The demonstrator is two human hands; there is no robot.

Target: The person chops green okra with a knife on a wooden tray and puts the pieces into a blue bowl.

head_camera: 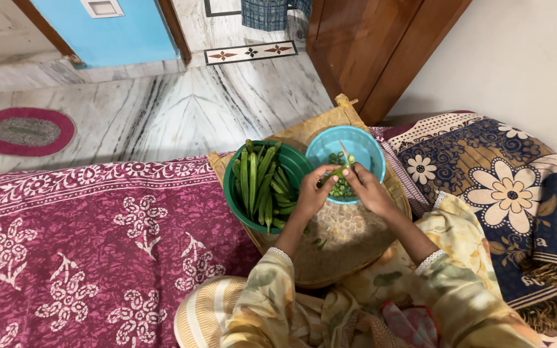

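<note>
Here, an okra pod (334,173) was gripped in the left hand (314,190) over a blue bowl (362,143), so cut pieces (340,188) were caught there; a knife (343,152) was clasped in the right hand (365,187). Whole pods (259,180) were kept in a green bowl (234,193) alongside, on a woven tray (340,241).

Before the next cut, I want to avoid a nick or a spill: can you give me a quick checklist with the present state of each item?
1. Okra pod gripped by both the left hand and the right hand: ok.
2. Knife in the right hand, blade pointing up and away: ok.
3. Left fingertips apart from the blade edge: cannot tell, too small.
4. Hands over the blue bowl, where cut pieces lie: ok.
5. Green bowl of whole okra close beside the left hand: ok.
6. Both bowls resting on the woven tray: ok.
</note>
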